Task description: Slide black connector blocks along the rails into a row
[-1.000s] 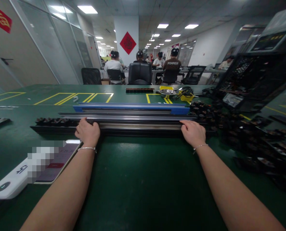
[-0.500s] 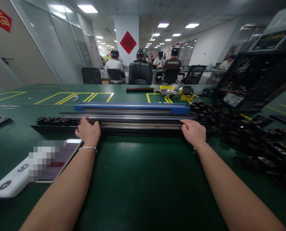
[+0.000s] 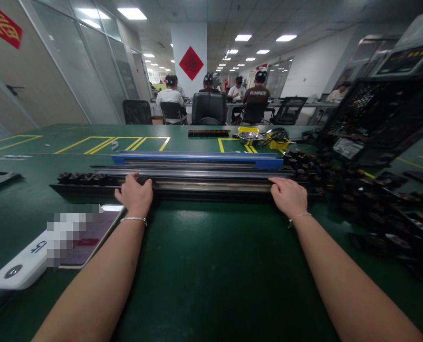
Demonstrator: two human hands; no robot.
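Note:
A long black rail (image 3: 211, 194) with a shiny metal channel lies across the table in front of me. Small black parts (image 3: 83, 178) sit in a row at its left end. My left hand (image 3: 136, 194) is curled over the rail beside that row, a small dark part (image 3: 144, 180) between thumb and index finger. Towards the right end, my right hand (image 3: 289, 194) grips the rail with fingers bent over its far side and the thumb at the front. Directly behind it lie another dark rail (image 3: 197, 173) and a blue-ended bar (image 3: 268, 163).
A heap of small black parts (image 3: 379, 204) covers the right side, before a dark open case (image 3: 361, 118). A white device (image 3: 14, 273) and a phone-like slab (image 3: 86, 242) lie at left. A metal bowl (image 3: 250, 136) and cables stand farther back. People sit beyond the table.
My left hand has shifted slightly right along the rail, and its fingers have moved a little. The right hand keeps its place on the rail. The whole view has drifted slightly.

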